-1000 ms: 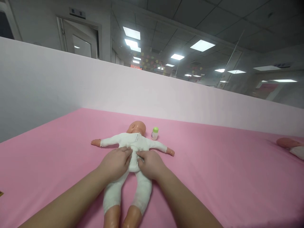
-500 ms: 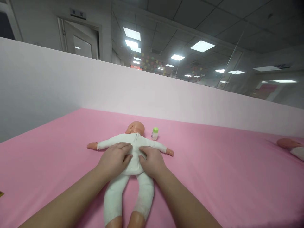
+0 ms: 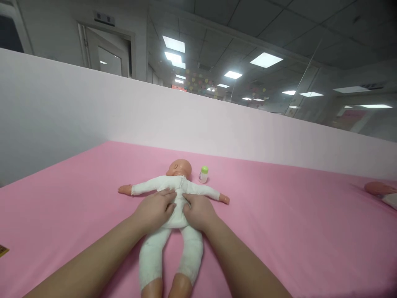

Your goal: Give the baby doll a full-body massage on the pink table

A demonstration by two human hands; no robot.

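A baby doll [image 3: 178, 211] in a white cloth body suit lies stretched out on the pink sheet, its bald head turned to the left and its arms spread wide. A seam runs down the middle of its torso. My left hand [image 3: 156, 209] rests on the left side of the torso, fingers extended and pointing inward. On the opposite side, my right hand [image 3: 200, 210] lies against the torso with its fingers stretched out. Both thumbs sit near the midline, and neither hand grips anything. Beside the doll's head stands a small bottle [image 3: 203, 175] with a green cap.
The pink sheet [image 3: 279, 219] covers the broad surface around the doll. A white padded wall [image 3: 198, 124] rises behind it. At the far right edge lies part of another doll [image 3: 379, 188]. A yellow label [image 3: 3, 250] shows at the left edge.
The camera view has shifted slightly. The doll and my left hand sit a little further right, and the white cloth at the upper torso looks more wrinkled. Both hands stay on the torso.
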